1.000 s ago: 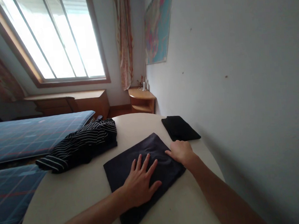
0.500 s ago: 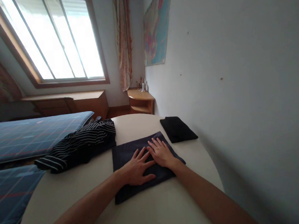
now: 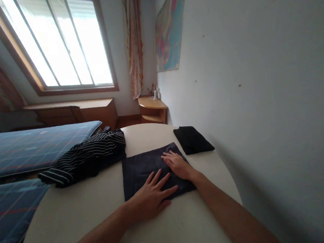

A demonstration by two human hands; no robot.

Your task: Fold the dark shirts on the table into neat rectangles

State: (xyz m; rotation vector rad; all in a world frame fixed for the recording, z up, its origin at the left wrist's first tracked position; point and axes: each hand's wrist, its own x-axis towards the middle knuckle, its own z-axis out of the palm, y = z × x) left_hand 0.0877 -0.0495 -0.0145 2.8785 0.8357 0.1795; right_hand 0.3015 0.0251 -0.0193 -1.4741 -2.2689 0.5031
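Note:
A dark navy folded cloth, perhaps a garment, lies flat on the white round table in front of me. My left hand is open with fingers spread over the cloth's near edge, and its thumb side reaches past that edge. On the cloth's right part rests my right hand, palm down, its fingers stretched out and fairly close together. Neither hand grips anything. Beyond my right hand is a black folded cloth. A black and white striped garment lies loosely bunched to the left.
Blue plaid mattresses stand left of the table. The white wall runs along the right side. Farther back are a wooden desk, a corner shelf and a window.
The navy cloth's near edge now lies farther from me, so the cloth looks shorter. My left hand has shifted toward me, and the two hands are farther apart.

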